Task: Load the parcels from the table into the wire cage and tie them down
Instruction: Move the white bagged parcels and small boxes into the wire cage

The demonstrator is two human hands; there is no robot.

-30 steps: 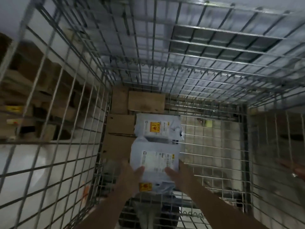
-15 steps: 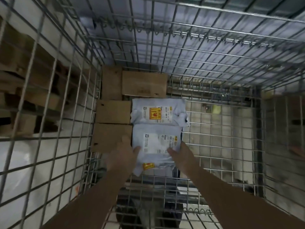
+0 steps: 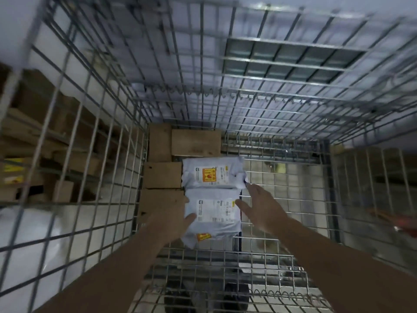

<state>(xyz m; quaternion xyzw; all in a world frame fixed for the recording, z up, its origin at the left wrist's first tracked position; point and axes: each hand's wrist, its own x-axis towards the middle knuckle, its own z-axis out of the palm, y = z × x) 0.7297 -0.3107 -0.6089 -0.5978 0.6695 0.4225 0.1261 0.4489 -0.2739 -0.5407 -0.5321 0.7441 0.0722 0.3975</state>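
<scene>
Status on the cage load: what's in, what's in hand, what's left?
Done: four brown cardboard boxes and a far grey poly mailer lie on the wire cage floor. In hand: the near grey poly mailer, left hand touching its edge, right hand open over its right side. Left: no strap or tie-down visible; the table is out of view, so remaining parcels can't be counted.

Wire cage (image 3: 248,102): bare grey metal rod, dull sheen, welded grid. Near parcel (image 3: 212,220): pale grey plastic mailer, smooth, slightly glossy, wrinkled; white paper label, matt. Far parcel (image 3: 213,175): same soft plastic film, creased, paper label with orange-yellow print. Cardboard boxes (image 3: 196,142): brown, matt, plain paper board. Wheels (image 3: 237,297) below: black, matt, material unclear.
</scene>
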